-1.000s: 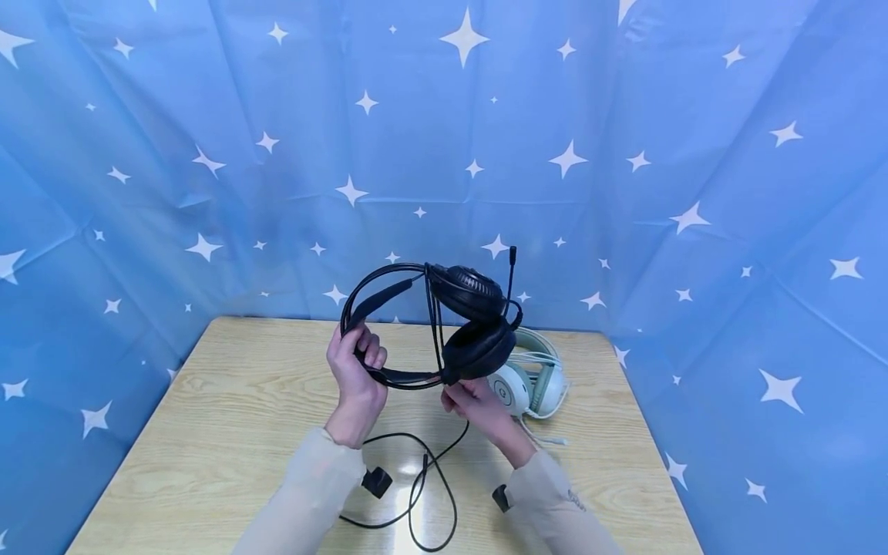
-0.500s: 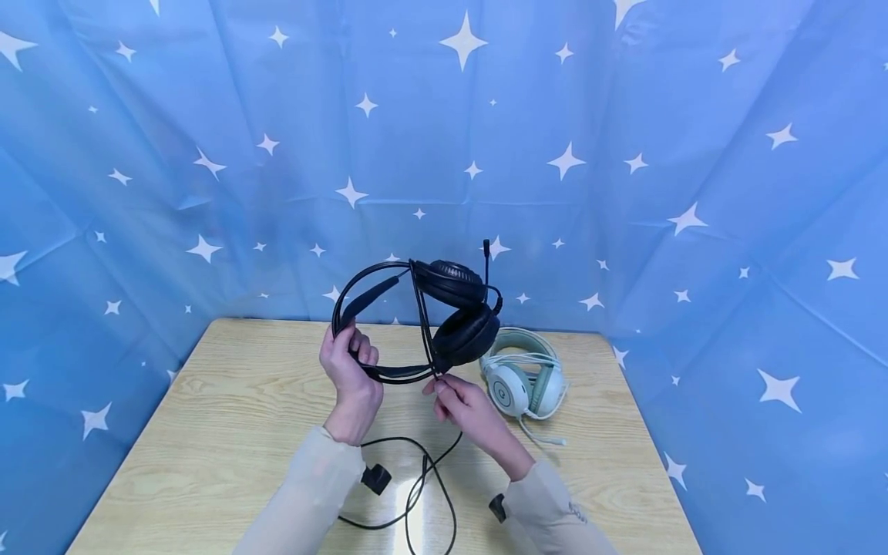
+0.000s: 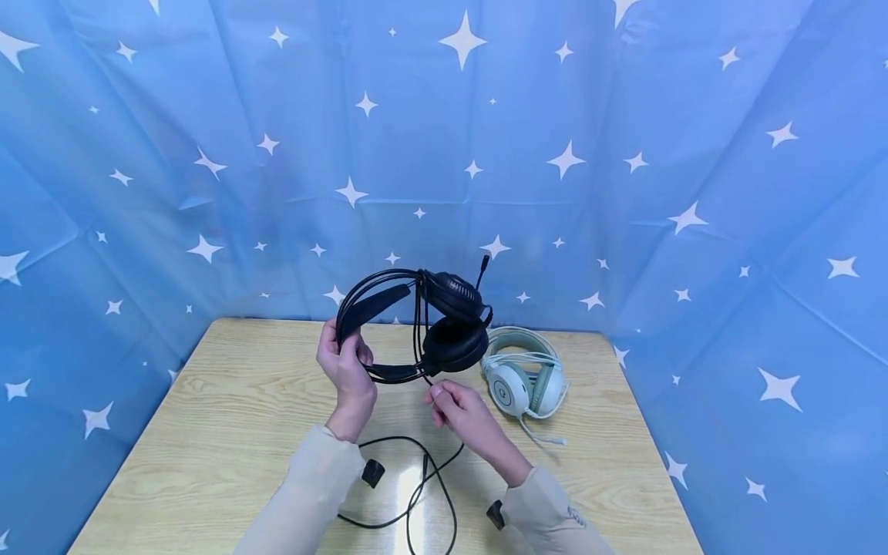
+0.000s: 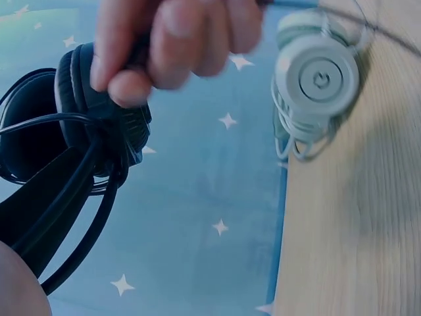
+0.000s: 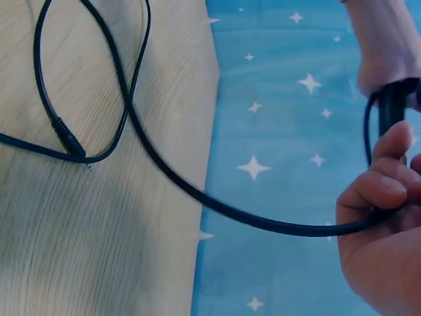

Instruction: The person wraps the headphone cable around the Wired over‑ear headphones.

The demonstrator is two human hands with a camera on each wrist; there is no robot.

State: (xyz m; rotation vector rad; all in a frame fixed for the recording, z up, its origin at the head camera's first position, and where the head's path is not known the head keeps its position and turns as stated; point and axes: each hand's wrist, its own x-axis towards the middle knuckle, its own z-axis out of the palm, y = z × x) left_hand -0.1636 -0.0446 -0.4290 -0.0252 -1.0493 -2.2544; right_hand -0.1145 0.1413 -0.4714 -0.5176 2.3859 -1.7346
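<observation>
A black headset with a thin microphone is held up above the table, its ear cups to the right. My left hand grips it by the padded headband. Turns of black cable cross between the two sides of the frame, beside the ear cups. Just below the lower cup, my right hand pinches the cable, its fingers curled. In the right wrist view the cable runs from that hand down toward the table. Its loose length lies looped on the wood, with a slim plug at one end.
A pale green and white headset, its cable wound round it, lies on the wooden table to the right of the black one. Behind the table hangs a blue curtain with white stars.
The black headset has shifted left and its microphone now leans. My right hand has moved left and slightly down from behind the lower ear cup, drawing the cable.
</observation>
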